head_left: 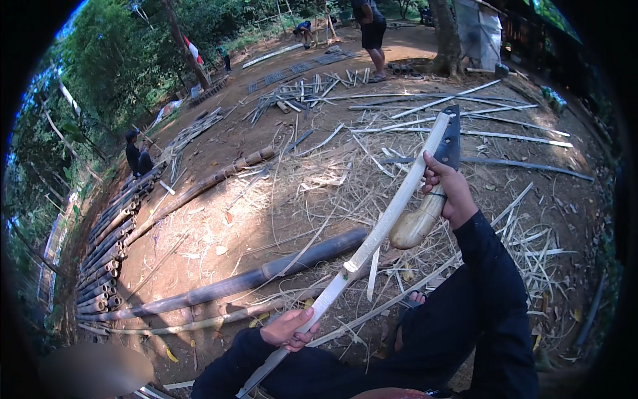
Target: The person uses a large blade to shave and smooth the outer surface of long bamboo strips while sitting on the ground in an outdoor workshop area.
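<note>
A long pale split-bamboo strip point(395, 207) runs slantwise across my front, with a node partway along it. My left hand point(291, 329) is closed round its lower part, near my lap. My right hand point(448, 191) grips a machete whose dark, broad blade point(451, 141) points up and away from me. The curved wooden handle point(413, 225) sticks out below that hand. Beside the strip's far end, the blade lies close against it; contact between them is hard to make out. The right fingertips come up to the strip's edge.
Bamboo shavings point(319, 186) litter the ground ahead. A dark bamboo pole point(286, 266) lies across the left, by stacked poles point(106, 282). Long strips point(465, 132) lie farther off. A person point(373, 30) stands near a tree trunk point(445, 40); another person point(138, 154) sits at left.
</note>
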### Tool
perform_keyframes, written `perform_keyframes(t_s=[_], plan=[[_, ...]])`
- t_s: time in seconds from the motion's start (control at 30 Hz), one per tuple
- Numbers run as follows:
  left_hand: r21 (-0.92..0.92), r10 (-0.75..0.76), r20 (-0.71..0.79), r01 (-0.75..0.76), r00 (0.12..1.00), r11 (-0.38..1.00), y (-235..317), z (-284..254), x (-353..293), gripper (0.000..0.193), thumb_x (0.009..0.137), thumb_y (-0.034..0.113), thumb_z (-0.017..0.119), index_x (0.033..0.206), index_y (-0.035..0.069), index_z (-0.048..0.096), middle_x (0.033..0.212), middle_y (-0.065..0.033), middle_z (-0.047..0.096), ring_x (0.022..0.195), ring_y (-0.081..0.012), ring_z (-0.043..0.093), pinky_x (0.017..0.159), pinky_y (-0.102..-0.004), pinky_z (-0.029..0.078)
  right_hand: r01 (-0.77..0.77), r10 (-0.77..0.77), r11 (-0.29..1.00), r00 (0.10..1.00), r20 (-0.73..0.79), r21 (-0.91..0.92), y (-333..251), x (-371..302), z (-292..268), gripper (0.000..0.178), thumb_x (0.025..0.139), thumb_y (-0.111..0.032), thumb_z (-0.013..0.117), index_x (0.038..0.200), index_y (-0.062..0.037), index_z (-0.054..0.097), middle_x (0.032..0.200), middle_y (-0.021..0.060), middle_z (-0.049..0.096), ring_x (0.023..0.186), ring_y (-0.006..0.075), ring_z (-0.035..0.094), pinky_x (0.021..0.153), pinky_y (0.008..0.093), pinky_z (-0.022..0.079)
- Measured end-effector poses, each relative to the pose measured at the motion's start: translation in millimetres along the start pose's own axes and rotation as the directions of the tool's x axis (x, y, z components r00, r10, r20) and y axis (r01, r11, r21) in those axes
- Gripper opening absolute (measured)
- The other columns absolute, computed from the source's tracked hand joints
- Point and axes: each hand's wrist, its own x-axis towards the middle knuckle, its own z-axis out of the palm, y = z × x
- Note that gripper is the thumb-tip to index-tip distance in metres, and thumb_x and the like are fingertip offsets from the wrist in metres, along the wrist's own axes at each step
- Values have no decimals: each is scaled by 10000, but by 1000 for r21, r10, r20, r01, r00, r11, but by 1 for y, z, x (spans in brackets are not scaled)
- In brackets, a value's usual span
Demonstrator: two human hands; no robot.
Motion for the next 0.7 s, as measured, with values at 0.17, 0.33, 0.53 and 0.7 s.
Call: perform_keyframes(t_s=[0.17, 0.33, 0.53, 0.7], plan=[[129, 97, -14, -94, 995, 987, 44, 25, 15, 477, 1031, 547, 349, 912, 98, 458, 595, 52, 325, 423, -19, 265, 363, -198, 245, 76, -68, 996, 977, -201, 35, -8, -4, 1, 490, 900, -489, 680, 940, -22, 536, 717, 40, 551, 493, 94, 489, 443, 276, 476], [115, 129, -39, -124, 991, 986, 89, 19, 63, 474, 1010, 565, 399, 929, 103, 469, 601, 53, 314, 398, -18, 236, 336, -197, 227, 278, -356, 917, 893, -276, -285, -7, 2, -31, 426, 956, -457, 609, 938, -35, 557, 662, 45, 563, 485, 97, 506, 427, 282, 437], [32, 103, 2, -103, 995, 994, 103, 11, 79, 469, 1006, 569, 405, 925, 112, 468, 598, 54, 309, 388, -22, 220, 334, -200, 226, 535, -467, -271, 654, 595, -800, 9, -26, -48, 513, 932, -244, 639, 1412, -213, 459, 695, 39, 572, 531, 189, 576, 491, 358, 458], [70, 86, 11, -87, 996, 994, 89, 4, 80, 471, 997, 582, 422, 910, 121, 457, 608, 61, 309, 404, -18, 214, 348, -202, 203, 561, -170, -628, 577, 799, -539, 25, -43, -40, 728, 829, -186, 698, 1478, -340, 407, 742, 63, 547, 621, 248, 611, 528, 405, 478]])
